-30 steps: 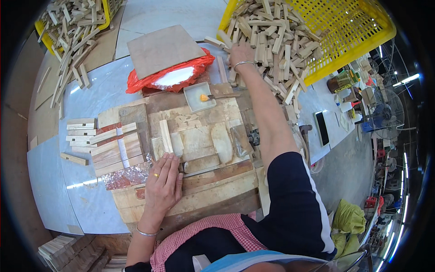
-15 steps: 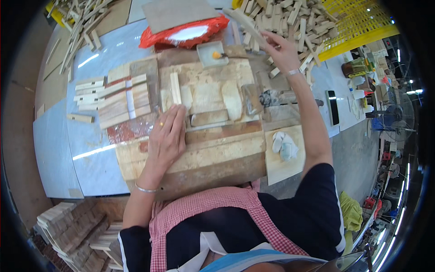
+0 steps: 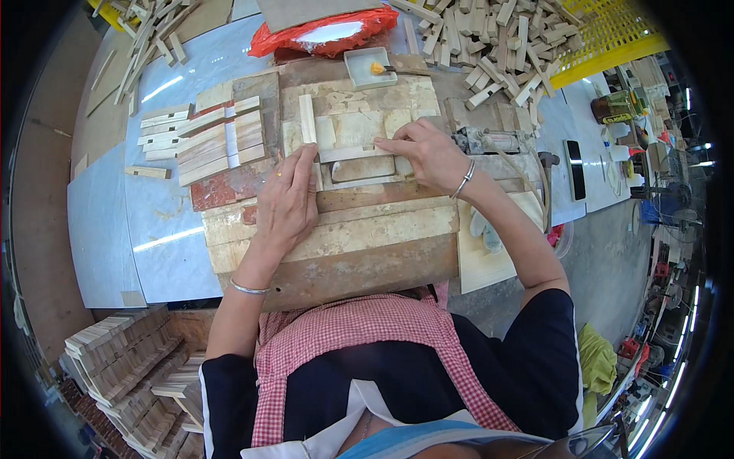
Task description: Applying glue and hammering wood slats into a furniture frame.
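Observation:
My left hand presses its fingers together against the near end of a short wooden strip, which points away from me on the worn, glue-stained work board. Its thumb is mostly hidden. My right hand pinches the right end of another wooden strip, lying crosswise. That strip's left end meets the first one beside my left fingertips, roughly at a right angle. Just nearer to me sits a small wooden block fixed on the board.
Slotted wooden pieces lie in rows at left. Further back are a shallow tray with a yellow-tipped brush, a red plastic bag and a heap of wood sticks. A clamp-like metal device and a phone sit right.
My right hand has come down from the stick heap at the back right, bringing a wooden strip to the board. My left hand stays by its strip. The view has shifted slightly.

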Tool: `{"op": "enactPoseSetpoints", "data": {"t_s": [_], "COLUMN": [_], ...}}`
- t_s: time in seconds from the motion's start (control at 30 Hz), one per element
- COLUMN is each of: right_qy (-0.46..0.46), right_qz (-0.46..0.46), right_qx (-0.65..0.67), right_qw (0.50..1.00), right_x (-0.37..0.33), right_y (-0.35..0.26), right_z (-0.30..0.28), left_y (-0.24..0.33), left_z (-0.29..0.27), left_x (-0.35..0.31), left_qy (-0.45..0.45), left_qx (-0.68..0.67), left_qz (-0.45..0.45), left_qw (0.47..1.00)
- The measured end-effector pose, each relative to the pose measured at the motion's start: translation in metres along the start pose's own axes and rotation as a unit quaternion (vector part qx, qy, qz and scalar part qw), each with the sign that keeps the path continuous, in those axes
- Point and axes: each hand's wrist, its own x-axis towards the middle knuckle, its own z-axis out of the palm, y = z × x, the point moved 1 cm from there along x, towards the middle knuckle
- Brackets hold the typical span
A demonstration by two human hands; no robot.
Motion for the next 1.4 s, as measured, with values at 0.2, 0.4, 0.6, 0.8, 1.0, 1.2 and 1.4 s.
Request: {"op": "enactPoseSetpoints", "data": {"t_s": [0.2, 0.4, 0.6, 0.8, 1.0, 1.2, 1.4], "right_qy": [-0.036, -0.027, -0.023, -0.066, -0.023, -0.174, -0.042], "right_qz": [0.006, -0.008, -0.016, 0.012, -0.113, -0.079, 0.018], "right_qx": [0.01, -0.005, 0.003, -0.062, -0.055, -0.088, -0.036], "right_qw": [0.999, 1.0, 1.0, 0.996, 0.992, 0.978, 0.998], "right_x": [0.007, 0.011, 0.015, 0.093, 0.25, 0.303, 0.293], "right_y": [0.003, 0.003, -0.001, -0.019, -0.108, -0.136, -0.113], "right_z": [0.0, 0.0, -0.01, -0.039, 0.02, 0.059, 0.015], "left_y": [0.001, 0.018, 0.044, 0.04, 0.037, 0.039, 0.036], "left_z": [0.001, 0.004, 0.039, 0.047, 0.047, 0.054, 0.055], "left_x": [0.001, 0.007, 0.015, 0.011, 0.007, 0.001, 0.013], "left_qy": [0.005, -0.001, -0.054, -0.069, -0.07, -0.077, -0.131], "left_qx": [0.0, 0.069, 0.052, 0.086, 0.084, 0.02, 0.033], "left_qz": [0.01, 0.036, 0.088, 0.115, 0.115, 0.113, 0.102], "left_qw": [1.0, 0.997, 0.993, 0.987, 0.987, 0.99, 0.985]}}
